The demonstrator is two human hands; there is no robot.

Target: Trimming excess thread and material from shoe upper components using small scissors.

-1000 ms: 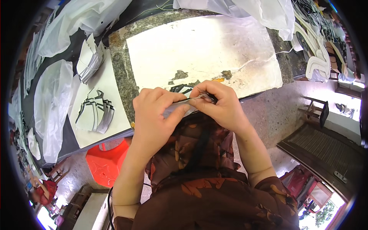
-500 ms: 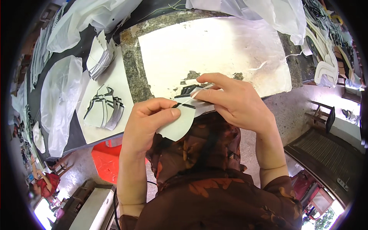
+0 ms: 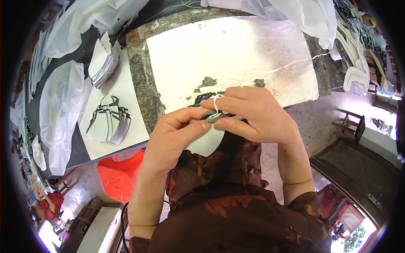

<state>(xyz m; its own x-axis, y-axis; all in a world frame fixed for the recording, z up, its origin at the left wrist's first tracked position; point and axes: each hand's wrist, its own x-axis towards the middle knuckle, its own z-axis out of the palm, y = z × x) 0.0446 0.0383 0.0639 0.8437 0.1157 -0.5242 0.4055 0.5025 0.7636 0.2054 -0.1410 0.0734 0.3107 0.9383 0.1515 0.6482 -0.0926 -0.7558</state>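
Note:
Close to my body, just over the near edge of the white sheet (image 3: 236, 55), both hands work on one pale, round-ended flat piece (image 3: 206, 142). My left hand (image 3: 166, 137) pinches its upper edge between thumb and fingertips. Beside it, my right hand (image 3: 261, 116) has thumb and fingers closed at the same edge, with a narrow white strip (image 3: 217, 103) looped over the forefinger. The fingertips hide how strip and piece meet. Several dark-edged pieces (image 3: 203, 98) show just behind the fingers.
A fanned pile of pale, dark-edged pieces (image 3: 110, 122) and a tied bundle (image 3: 101, 63) lie at left. Clear plastic (image 3: 63, 114) lies farther left, with more at the far right (image 3: 314, 21). A red plastic stool (image 3: 120, 175) stands below the table's left edge.
My right hand has come down and closed on the piece's upper edge next to my left fingers. The white strip now runs in a longer line across the sheet.

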